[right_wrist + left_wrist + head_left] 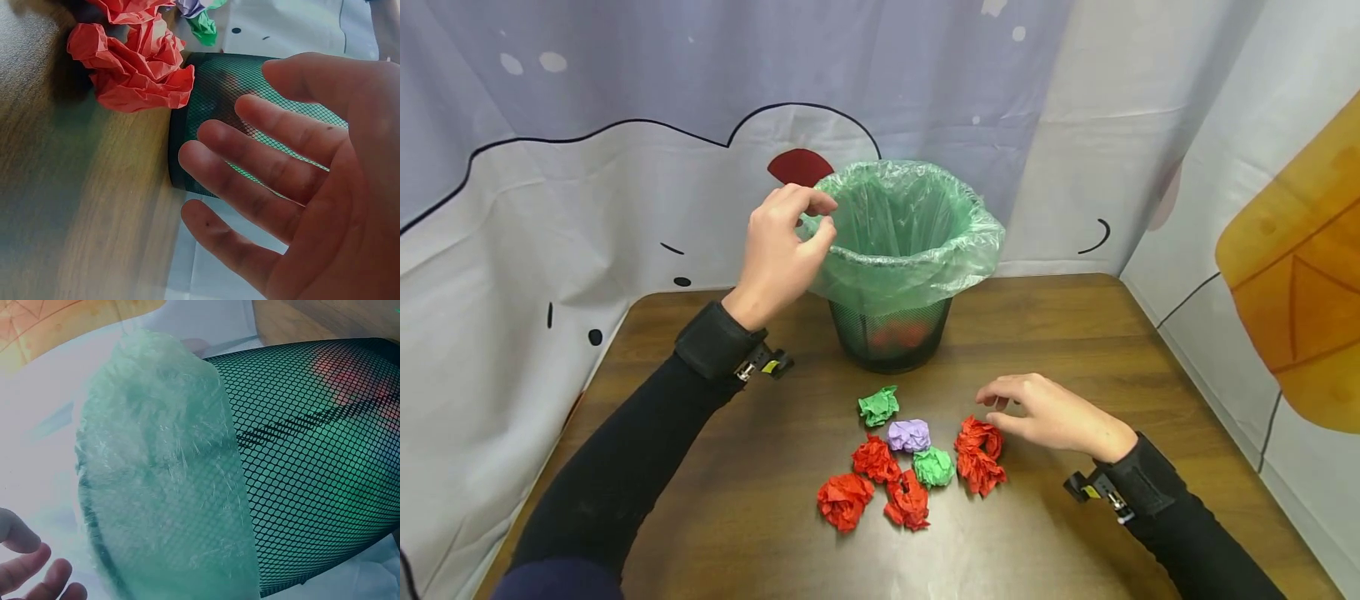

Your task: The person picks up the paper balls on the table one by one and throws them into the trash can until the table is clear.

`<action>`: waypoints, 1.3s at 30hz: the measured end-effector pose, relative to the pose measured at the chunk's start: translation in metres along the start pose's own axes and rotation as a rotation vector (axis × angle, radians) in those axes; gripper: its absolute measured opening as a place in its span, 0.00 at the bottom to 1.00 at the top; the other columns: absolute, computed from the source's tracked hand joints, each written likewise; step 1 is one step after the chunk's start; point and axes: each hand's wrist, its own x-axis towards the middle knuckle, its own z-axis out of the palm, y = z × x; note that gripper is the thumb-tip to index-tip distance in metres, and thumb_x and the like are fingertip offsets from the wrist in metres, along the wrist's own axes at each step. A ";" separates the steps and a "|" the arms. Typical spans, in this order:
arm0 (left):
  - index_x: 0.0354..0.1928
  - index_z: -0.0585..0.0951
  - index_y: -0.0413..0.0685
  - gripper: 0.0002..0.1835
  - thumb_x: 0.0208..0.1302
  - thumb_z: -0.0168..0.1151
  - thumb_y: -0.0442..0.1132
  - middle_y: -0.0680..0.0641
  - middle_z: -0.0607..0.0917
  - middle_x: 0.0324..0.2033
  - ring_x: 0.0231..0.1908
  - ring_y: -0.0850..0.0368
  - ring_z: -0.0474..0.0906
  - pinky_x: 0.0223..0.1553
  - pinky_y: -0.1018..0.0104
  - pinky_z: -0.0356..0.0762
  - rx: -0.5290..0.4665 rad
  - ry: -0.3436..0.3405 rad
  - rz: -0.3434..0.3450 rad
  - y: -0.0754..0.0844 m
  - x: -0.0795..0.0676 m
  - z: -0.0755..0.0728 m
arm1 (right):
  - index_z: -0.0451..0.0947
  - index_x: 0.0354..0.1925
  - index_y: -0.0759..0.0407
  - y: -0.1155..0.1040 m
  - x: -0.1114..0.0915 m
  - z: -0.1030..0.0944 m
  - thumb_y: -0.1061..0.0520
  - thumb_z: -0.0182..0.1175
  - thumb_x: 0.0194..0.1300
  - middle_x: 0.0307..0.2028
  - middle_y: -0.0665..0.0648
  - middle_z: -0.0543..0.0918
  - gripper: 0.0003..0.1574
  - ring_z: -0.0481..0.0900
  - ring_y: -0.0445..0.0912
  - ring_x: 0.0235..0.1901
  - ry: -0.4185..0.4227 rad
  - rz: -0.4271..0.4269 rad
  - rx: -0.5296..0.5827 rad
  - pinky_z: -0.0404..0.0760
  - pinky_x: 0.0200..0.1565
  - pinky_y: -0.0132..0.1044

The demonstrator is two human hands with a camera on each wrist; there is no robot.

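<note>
- R hand [1052, 412]: nothing is gripped; fingers are loosely spread, thumb held apart, palm bare.
- Just beside it, two red paper balls [979, 435] are seen close together, one nearer the bin [850, 321]; no contact w/ the hand is shown in the R wrist view.
- L hand [786, 246]: also unladen, fingers bent w/ a gap left btwn thumb & index, held up by the L edge of the green liner [910, 287].
- The liner is draped over the mesh bin, mouth up; red is glimpsed low down thru the mesh.
- In front of the bin, more paper is scattered on the table [715, 517]: three other red balls [844, 502], a purple ball [909, 435], two green balls [878, 406].
- Risk, as judged: one red ball could be knocked off if its neighbor is grabbed carelessly; the liner's loose edge could be snagged, & the bin tipped, if brushed by L fingers.
</note>
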 end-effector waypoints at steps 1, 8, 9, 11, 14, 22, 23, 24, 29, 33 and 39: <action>0.43 0.84 0.41 0.09 0.66 0.56 0.31 0.44 0.84 0.41 0.46 0.50 0.76 0.50 0.57 0.71 -0.009 0.015 0.012 0.000 -0.002 -0.001 | 0.83 0.53 0.49 0.000 0.000 0.000 0.53 0.63 0.69 0.45 0.43 0.85 0.14 0.81 0.37 0.41 0.000 0.001 0.001 0.82 0.45 0.38; 0.41 0.85 0.39 0.09 0.64 0.56 0.29 0.43 0.84 0.38 0.42 0.50 0.76 0.47 0.58 0.71 -0.036 0.103 0.078 -0.001 -0.021 -0.010 | 0.83 0.54 0.52 0.003 0.000 0.003 0.53 0.62 0.69 0.46 0.48 0.86 0.16 0.82 0.39 0.42 -0.015 0.008 0.019 0.82 0.46 0.43; 0.41 0.85 0.39 0.09 0.64 0.56 0.29 0.44 0.84 0.38 0.42 0.50 0.75 0.46 0.58 0.71 -0.041 0.110 0.087 -0.001 -0.024 -0.011 | 0.83 0.54 0.52 0.003 0.000 0.003 0.53 0.62 0.69 0.47 0.48 0.86 0.16 0.82 0.40 0.43 -0.020 0.011 0.023 0.82 0.46 0.44; 0.41 0.85 0.38 0.09 0.63 0.56 0.28 0.44 0.84 0.37 0.41 0.50 0.75 0.46 0.58 0.70 -0.056 0.124 0.104 -0.001 -0.033 -0.014 | 0.82 0.54 0.53 0.003 -0.001 0.004 0.53 0.62 0.69 0.47 0.48 0.86 0.17 0.83 0.41 0.43 -0.031 0.019 0.032 0.82 0.46 0.44; 0.41 0.85 0.38 0.10 0.62 0.57 0.27 0.44 0.84 0.37 0.41 0.51 0.75 0.44 0.62 0.71 -0.056 0.120 0.113 0.000 -0.046 -0.017 | 0.82 0.54 0.53 0.002 -0.001 0.004 0.52 0.62 0.69 0.47 0.48 0.86 0.17 0.83 0.43 0.44 -0.042 0.027 0.043 0.83 0.46 0.45; 0.40 0.84 0.43 0.09 0.63 0.57 0.30 0.47 0.84 0.37 0.38 0.53 0.74 0.43 0.64 0.70 -0.036 0.053 0.113 -0.001 -0.083 -0.019 | 0.82 0.54 0.53 0.002 -0.001 0.005 0.52 0.63 0.69 0.49 0.49 0.86 0.17 0.83 0.42 0.44 -0.047 0.009 0.034 0.83 0.47 0.46; 0.40 0.84 0.43 0.08 0.63 0.56 0.30 0.47 0.84 0.37 0.37 0.53 0.74 0.42 0.64 0.70 -0.034 0.043 0.113 -0.002 -0.087 -0.019 | 0.82 0.54 0.53 0.002 0.000 0.006 0.52 0.63 0.69 0.49 0.49 0.86 0.17 0.83 0.42 0.45 -0.046 0.000 0.031 0.83 0.47 0.46; 0.40 0.84 0.43 0.08 0.64 0.57 0.30 0.47 0.84 0.37 0.37 0.53 0.74 0.42 0.64 0.69 -0.033 0.035 0.110 -0.002 -0.091 -0.018 | 0.82 0.54 0.52 0.002 0.000 0.006 0.52 0.63 0.69 0.49 0.49 0.86 0.17 0.83 0.42 0.45 -0.046 -0.008 0.028 0.83 0.48 0.46; 0.41 0.84 0.44 0.08 0.63 0.58 0.30 0.47 0.84 0.39 0.38 0.52 0.75 0.41 0.63 0.71 -0.030 0.002 0.087 -0.004 -0.109 -0.015 | 0.82 0.54 0.50 0.001 0.001 0.006 0.50 0.66 0.66 0.51 0.48 0.84 0.19 0.82 0.45 0.51 -0.069 -0.052 0.006 0.80 0.54 0.47; 0.41 0.84 0.46 0.09 0.63 0.58 0.30 0.48 0.84 0.39 0.40 0.52 0.76 0.41 0.63 0.72 -0.025 -0.024 0.057 -0.006 -0.121 -0.014 | 0.81 0.55 0.48 -0.002 0.001 0.008 0.46 0.68 0.64 0.53 0.46 0.81 0.21 0.78 0.45 0.56 -0.105 -0.047 -0.018 0.76 0.59 0.48; 0.42 0.84 0.48 0.09 0.65 0.57 0.31 0.50 0.84 0.40 0.40 0.54 0.75 0.41 0.66 0.71 -0.031 -0.055 0.021 -0.010 -0.139 -0.010 | 0.79 0.57 0.47 -0.004 -0.001 0.012 0.44 0.70 0.61 0.59 0.47 0.78 0.27 0.75 0.48 0.61 -0.157 0.018 -0.014 0.74 0.62 0.51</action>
